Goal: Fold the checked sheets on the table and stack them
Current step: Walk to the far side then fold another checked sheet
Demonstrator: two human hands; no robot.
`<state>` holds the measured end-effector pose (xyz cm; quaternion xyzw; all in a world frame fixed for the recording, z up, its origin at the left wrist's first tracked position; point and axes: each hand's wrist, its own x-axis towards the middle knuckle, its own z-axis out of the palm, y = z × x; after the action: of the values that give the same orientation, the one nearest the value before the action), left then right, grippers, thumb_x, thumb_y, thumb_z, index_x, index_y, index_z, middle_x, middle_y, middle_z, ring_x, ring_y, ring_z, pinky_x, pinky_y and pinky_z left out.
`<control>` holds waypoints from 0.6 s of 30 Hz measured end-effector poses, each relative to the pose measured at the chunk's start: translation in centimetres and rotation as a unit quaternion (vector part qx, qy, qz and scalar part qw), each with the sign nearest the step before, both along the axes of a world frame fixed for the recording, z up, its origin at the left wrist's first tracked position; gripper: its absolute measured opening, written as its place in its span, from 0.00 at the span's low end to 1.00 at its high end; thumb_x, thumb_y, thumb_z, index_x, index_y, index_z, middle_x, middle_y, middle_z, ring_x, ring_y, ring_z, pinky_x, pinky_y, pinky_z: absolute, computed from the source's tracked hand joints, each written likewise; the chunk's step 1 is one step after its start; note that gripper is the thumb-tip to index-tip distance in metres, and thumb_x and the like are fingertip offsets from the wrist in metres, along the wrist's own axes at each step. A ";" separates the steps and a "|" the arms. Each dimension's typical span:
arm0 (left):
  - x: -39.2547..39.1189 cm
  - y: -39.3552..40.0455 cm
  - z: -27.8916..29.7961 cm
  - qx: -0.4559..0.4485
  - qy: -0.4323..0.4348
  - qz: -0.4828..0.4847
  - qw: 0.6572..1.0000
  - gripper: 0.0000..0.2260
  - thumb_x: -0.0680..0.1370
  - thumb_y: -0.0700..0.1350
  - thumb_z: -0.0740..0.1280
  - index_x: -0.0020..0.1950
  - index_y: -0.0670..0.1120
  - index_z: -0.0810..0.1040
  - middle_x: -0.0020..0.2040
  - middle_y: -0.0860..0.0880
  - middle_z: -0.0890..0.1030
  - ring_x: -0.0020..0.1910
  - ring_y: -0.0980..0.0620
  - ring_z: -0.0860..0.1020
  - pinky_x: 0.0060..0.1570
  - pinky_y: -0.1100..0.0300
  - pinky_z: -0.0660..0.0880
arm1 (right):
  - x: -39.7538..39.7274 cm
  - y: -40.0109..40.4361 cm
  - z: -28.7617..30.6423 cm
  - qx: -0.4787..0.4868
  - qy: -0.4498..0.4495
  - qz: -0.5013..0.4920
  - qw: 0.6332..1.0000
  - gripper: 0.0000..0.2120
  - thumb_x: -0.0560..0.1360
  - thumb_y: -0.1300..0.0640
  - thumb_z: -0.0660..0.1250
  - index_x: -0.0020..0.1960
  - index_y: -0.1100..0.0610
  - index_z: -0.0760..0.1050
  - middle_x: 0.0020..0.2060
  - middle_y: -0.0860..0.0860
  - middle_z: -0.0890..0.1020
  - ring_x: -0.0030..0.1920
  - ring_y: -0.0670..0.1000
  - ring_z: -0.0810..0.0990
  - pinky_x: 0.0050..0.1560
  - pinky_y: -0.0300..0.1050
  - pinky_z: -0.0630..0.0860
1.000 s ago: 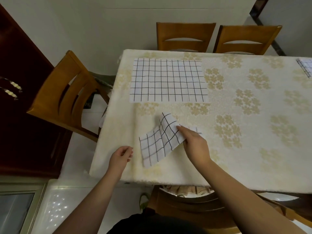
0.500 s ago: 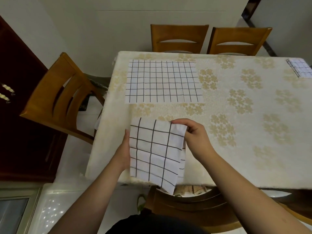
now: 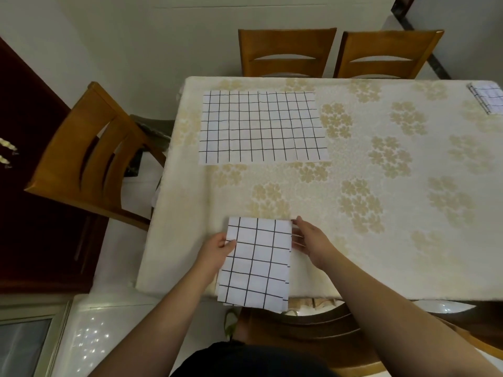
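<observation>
Floral tablecloth [image 3: 353,227] fills my view. Half a second ago the folded checked sheet [image 3: 257,261] hung lifted between my hands; now it lies at the near table edge, overhanging slightly. My left hand [image 3: 217,253] pinches its left edge, my right hand [image 3: 311,242] rests open against the right. An unfolded checked sheet [image 3: 261,126] waits beyond; a small folded stack [image 3: 487,100] sits far right.
</observation>
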<state>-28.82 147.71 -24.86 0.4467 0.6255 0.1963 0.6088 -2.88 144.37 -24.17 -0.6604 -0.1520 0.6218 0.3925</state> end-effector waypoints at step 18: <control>0.7 5.0 0.2 0.087 -0.032 0.097 0.991 0.04 0.78 0.41 0.69 0.44 0.48 0.81 0.44 0.50 0.84 0.45 0.53 0.80 0.50 0.58 0.75 | -0.8 2.8 1.3 0.114 -0.077 0.095 0.986 0.09 0.78 0.50 0.67 0.57 0.50 0.79 0.50 0.52 0.85 0.50 0.50 0.84 0.52 0.46 0.80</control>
<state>-28.10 152.68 -24.63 0.4291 0.6268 0.3218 0.5653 -3.63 147.21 -22.85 -0.6399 -0.3139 0.5817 0.3919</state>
